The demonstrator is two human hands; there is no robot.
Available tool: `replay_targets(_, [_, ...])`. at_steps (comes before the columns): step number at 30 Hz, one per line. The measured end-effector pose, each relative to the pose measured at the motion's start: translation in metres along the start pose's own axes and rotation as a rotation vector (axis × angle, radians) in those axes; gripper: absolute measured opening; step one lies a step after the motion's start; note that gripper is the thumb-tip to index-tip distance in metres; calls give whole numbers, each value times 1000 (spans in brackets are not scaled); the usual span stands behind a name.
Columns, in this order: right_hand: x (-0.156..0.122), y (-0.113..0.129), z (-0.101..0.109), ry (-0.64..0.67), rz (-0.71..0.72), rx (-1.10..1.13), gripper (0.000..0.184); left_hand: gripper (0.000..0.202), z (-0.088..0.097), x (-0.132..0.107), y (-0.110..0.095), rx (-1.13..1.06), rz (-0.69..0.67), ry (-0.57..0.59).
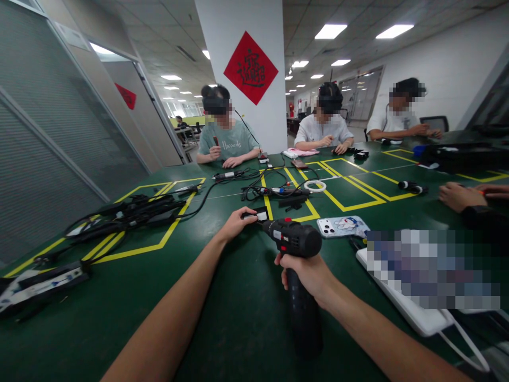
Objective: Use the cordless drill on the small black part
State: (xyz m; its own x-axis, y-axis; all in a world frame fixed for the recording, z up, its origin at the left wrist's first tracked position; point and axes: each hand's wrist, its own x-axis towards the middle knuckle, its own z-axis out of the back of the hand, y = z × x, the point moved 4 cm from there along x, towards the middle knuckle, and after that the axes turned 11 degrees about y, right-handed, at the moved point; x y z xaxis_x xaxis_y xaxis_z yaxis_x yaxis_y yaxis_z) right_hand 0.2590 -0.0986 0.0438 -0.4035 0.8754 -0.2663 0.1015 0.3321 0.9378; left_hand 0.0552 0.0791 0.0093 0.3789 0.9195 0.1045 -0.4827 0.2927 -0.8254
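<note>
My right hand (305,271) is wrapped round the handle of a black cordless drill (296,239) with red accents. The drill lies sideways in view, its chuck pointing left, and the tip reaches the edge of a small black box (262,215) with a white face. My left hand (237,223) grips that box at its left end, fingers over the top and thumb along the near side. Whether the bit touches the box is too small to tell.
Right of the drill lie a phone in a printed case (344,226) and a white device (409,297) with a cable. Tangled black cables (147,212) cover the left. Beyond lie pen-shaped tools (274,191) and a white ring (315,186). Several people sit around the green table (131,286).
</note>
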Motion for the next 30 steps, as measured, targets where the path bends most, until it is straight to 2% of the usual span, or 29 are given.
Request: replay_targets(30, [2, -4, 2, -7, 17, 2, 12, 43, 0, 1, 6, -18, -12, 2])
